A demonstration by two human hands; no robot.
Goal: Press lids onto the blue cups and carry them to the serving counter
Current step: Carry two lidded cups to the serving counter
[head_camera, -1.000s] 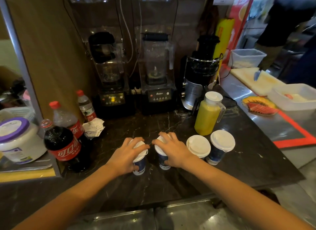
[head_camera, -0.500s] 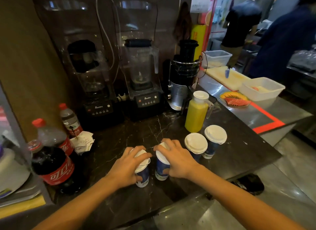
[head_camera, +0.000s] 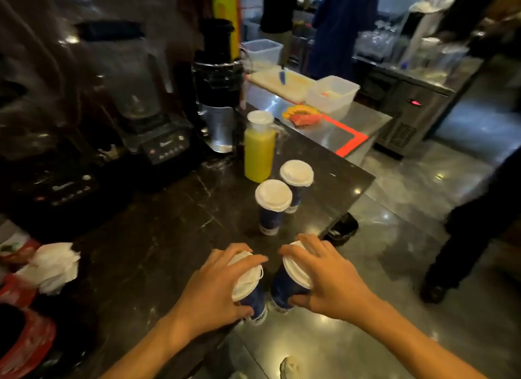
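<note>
Head view: left hand gripping 1 lidded blue cup, right hand gripping another; 2 lidded cups beside yellow jug; blender lettering unreadable.

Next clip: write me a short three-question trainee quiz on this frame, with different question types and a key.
1. True or false: the left hand and the right hand each have a grip on a lidded blue cup.
2. How many lidded cups stand on the dark counter with no hand on them?
A. one
B. two
C. four
3. Fill in: the pitcher behind those cups holds a ______ liquid.

Key:
1. True: left cup, right cup.
2. B: near cup, far cup.
3. Yellow.
</note>
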